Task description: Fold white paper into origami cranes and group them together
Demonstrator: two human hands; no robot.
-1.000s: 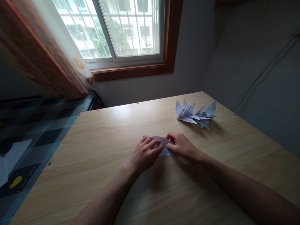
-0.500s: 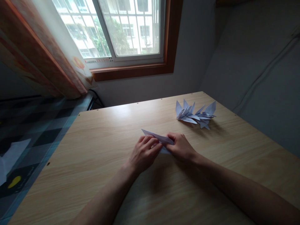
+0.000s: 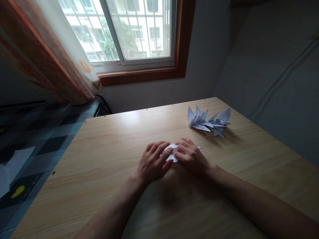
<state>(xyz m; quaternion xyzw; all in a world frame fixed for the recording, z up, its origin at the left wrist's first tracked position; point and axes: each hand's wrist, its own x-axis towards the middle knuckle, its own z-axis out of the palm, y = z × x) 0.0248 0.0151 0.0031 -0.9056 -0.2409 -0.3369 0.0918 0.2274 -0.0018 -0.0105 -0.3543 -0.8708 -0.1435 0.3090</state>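
A folded piece of white paper (image 3: 171,158) lies on the wooden tabletop, partly covered by both my hands. My left hand (image 3: 156,160) rests palm down over its left part, fingers stretched and slightly apart. From the other side, my right hand (image 3: 190,155) presses on the paper with its fingers laid over it. A small white tip of the paper pokes out beyond the right hand's fingers. Neither hand grips the sheet.
Beyond my right hand stands a cluster of spiky folded paper pieces (image 3: 209,122) on the wooden table (image 3: 104,159). To the left, a checked cloth surface (image 3: 47,147) carries loose white paper (image 3: 17,166). A curtain (image 3: 59,59) hangs by the window.
The paper was held up, tilted and pinched between both hands; now it lies flat. My hands have let go of their pinch and spread over it.
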